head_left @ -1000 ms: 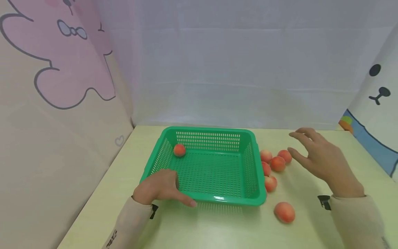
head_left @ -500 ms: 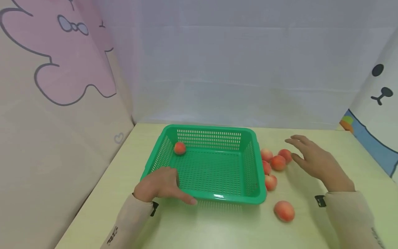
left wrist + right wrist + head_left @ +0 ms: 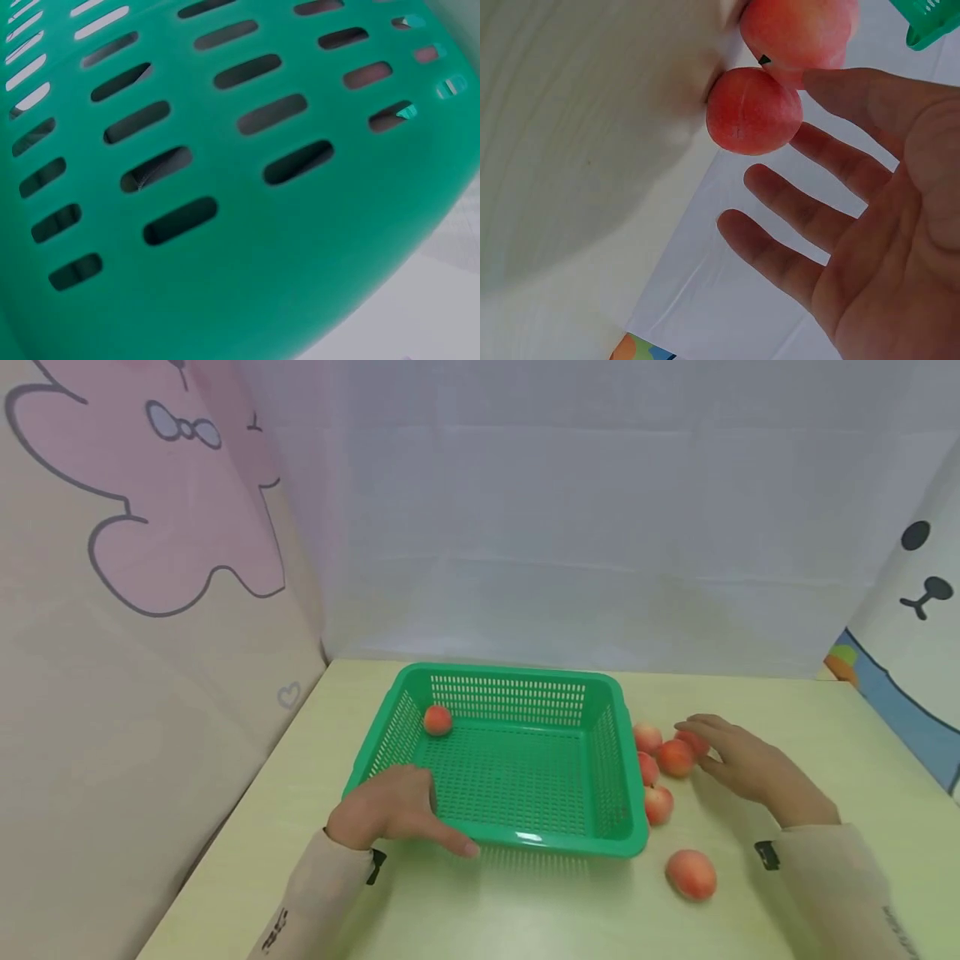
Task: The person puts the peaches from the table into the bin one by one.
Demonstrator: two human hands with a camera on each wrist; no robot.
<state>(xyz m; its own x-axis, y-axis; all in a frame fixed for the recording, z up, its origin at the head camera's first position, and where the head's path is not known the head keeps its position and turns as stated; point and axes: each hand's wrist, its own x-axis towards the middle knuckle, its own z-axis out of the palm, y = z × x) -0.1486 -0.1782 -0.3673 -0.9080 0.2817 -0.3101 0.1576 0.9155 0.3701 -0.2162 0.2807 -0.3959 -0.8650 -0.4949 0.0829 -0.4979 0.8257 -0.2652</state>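
My left hand grips the near left corner of a green plastic basket, thumb along the front rim and fingers over the edge. Up close, the left wrist view shows its slotted wall, with bits of skin behind some slots. My right hand hovers over the far right of a group of peaches, fingers spread and loosely bent. Nearest to it is a red peach, partly hidden by the hand in the head view. In the right wrist view another peach adjoins it, close to the thumb tip.
One peach lies in the basket's far left corner. Several peaches, such as a yellowish-red one, cluster along its right side. A larger peach lies apart nearer the front. A white curtain stands behind the pale table.
My right hand has moved left and down to the far right peach, from above and beyond it. My left hand stays on the basket, and the peaches have not moved.
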